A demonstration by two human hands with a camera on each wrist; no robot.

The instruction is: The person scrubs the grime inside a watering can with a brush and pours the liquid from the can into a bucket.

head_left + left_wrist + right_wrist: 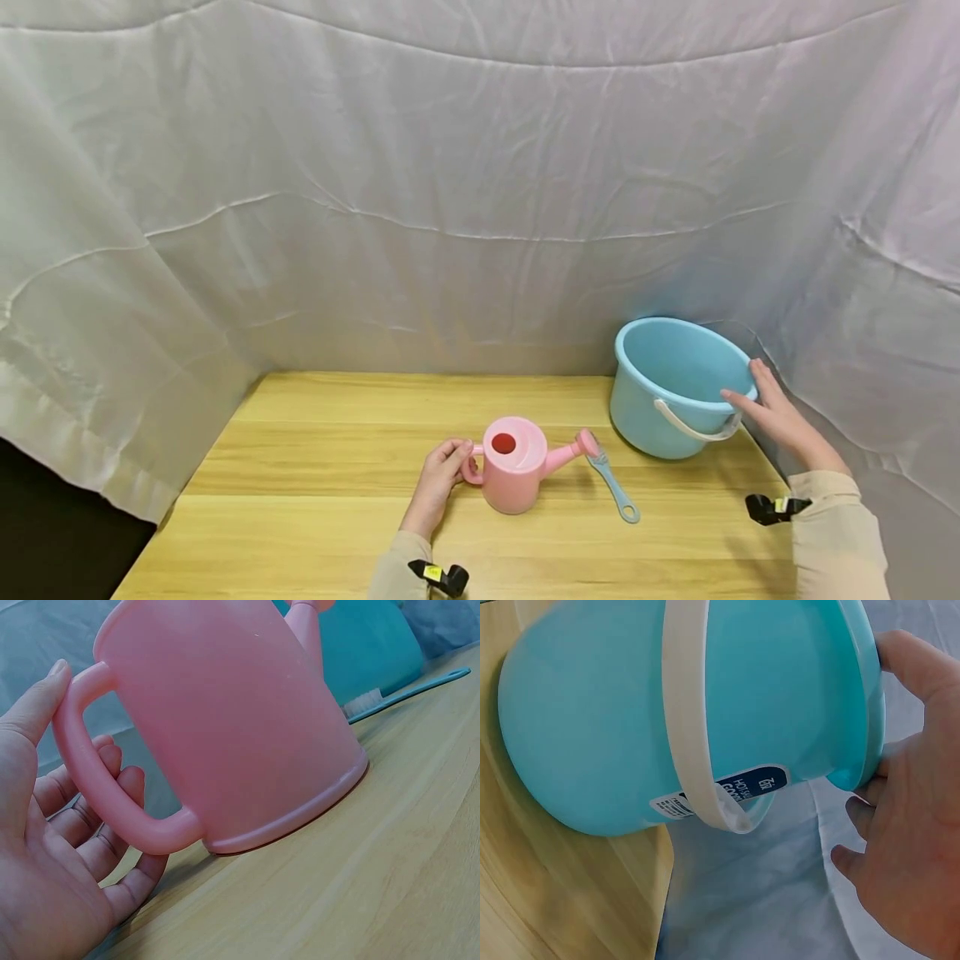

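Note:
A pink watering can (513, 467) stands upright on the table, its spout toward the right. My left hand (438, 482) holds its handle, the thumb on the upper part and the fingers curled behind; in the left wrist view the handle (135, 817) shows in front of the fingers (97, 825). A light blue bucket (660, 417) with a white handle (686, 429) hanging down its side stands at the back right. My right hand (787, 425) touches the bucket's rim with spread thumb and fingers; in the right wrist view several fingertips hang loosely beside the rim (874, 712).
A blue-handled brush (618, 492) with pale bristles lies between the watering can and the bucket, its bristle end near the spout's head. The wooden tabletop (315, 458) ends against grey curtains (450, 283) at the back and right.

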